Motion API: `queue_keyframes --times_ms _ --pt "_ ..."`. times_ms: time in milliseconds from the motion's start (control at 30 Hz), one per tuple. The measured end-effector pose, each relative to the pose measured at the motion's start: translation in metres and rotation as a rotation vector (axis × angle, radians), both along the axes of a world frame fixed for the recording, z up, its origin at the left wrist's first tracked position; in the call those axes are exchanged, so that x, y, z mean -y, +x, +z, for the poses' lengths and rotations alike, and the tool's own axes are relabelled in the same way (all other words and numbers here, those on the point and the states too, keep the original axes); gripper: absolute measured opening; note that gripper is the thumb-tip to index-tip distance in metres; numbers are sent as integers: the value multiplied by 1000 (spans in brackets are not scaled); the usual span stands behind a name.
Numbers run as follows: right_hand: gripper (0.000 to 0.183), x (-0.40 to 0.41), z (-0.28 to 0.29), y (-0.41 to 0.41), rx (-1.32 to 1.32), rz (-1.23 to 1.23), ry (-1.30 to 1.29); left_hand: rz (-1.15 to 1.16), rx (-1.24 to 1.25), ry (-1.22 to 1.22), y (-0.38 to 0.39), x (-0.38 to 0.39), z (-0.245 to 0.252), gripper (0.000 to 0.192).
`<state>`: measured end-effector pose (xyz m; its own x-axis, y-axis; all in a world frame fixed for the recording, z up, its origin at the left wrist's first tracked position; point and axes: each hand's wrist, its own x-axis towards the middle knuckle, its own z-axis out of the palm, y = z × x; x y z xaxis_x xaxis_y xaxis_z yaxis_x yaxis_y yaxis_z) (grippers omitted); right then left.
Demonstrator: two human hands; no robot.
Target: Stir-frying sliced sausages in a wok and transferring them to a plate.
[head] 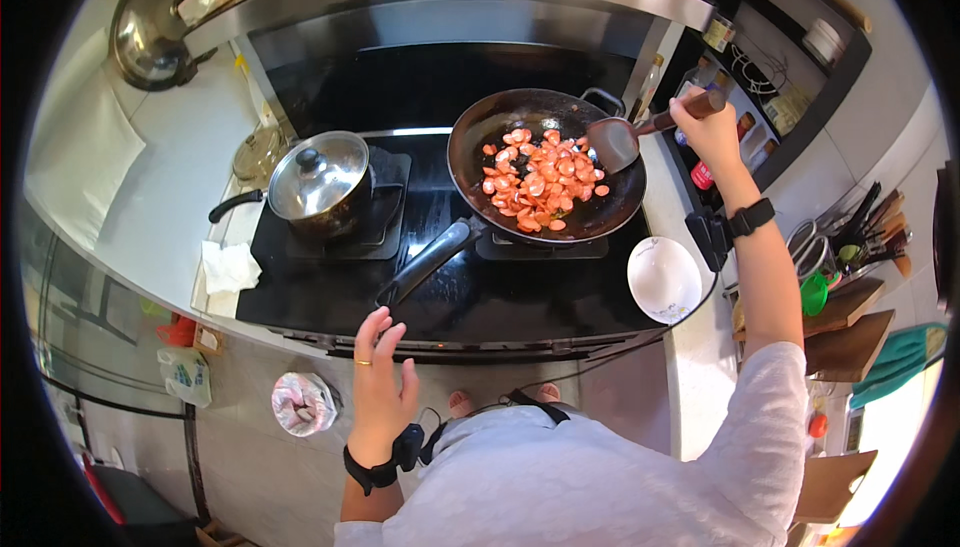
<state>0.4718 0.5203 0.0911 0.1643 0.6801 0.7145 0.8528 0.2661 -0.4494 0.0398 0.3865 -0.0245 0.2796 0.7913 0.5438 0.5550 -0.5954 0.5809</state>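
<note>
My right hand (705, 123) is closed around the wooden handle of a wok spatula (615, 144), whose metal blade rests inside the right side of a dark wok (480, 116). Reddish-orange slices (551, 172), looking like sliced sausage, lie heaped in the wok's middle. The wok stands on the right burner, its black handle (431, 260) pointing down and left. My left hand (384, 374) is just below the end of that handle, fingers apart and holding nothing; a ring is on one finger. An empty white bowl (664, 281) stands at the right of the black cooktop (322, 303).
A saucepan with a glass lid (319, 176) sits on the left burner, its handle pointing left. A crumpled white tissue (229, 267) lies by the cooktop's left edge. Bottles (705, 172) stand on the right shelf. A cable (709, 288) runs beside the bowl. A lined bin (304, 403) stands below.
</note>
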Motion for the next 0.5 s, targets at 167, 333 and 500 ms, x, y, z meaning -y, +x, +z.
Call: queue_keyframes --times_ms 167,333,500 --pt "22 -33 -56 43 -716 -185 -94 119 17 -16 -19 14 -9 50" --pt "16 -29 -92 5 -866 53 -210 204 10 -24 -24 18 -12 50" --pt "11 12 -58 -41 -142 372 -200 182 -7 -19 -15 9 -8 49"
